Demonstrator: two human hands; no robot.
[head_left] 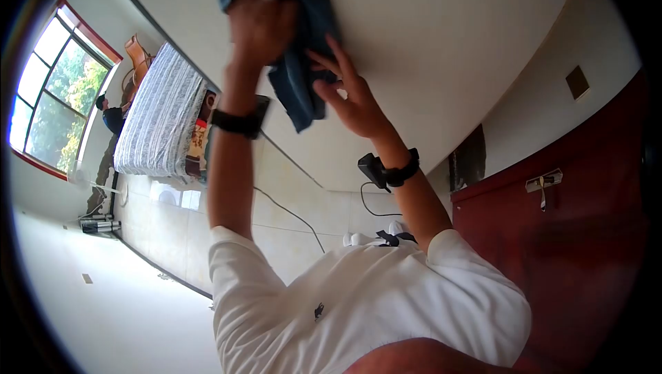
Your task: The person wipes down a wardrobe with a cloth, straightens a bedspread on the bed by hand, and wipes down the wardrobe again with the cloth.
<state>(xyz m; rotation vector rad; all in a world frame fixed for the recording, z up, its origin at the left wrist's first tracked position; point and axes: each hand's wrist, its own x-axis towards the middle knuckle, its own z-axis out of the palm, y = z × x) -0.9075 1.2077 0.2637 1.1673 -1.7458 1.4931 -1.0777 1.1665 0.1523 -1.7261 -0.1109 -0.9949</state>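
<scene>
A blue cloth lies bunched on a large white surface, part of it hanging in folds toward me. My left hand is on the upper part of the cloth, its fingers curled into the fabric and a little blurred. Just to the right, my right hand has its fingers spread, with the fingertips at the cloth's right edge; whether they touch it is hard to tell. Both wrists wear black straps with a small device.
A bed with a striped cover stands at the left, with a person beyond it near the window. A dark cable runs over the tiled floor. At the right is a red door.
</scene>
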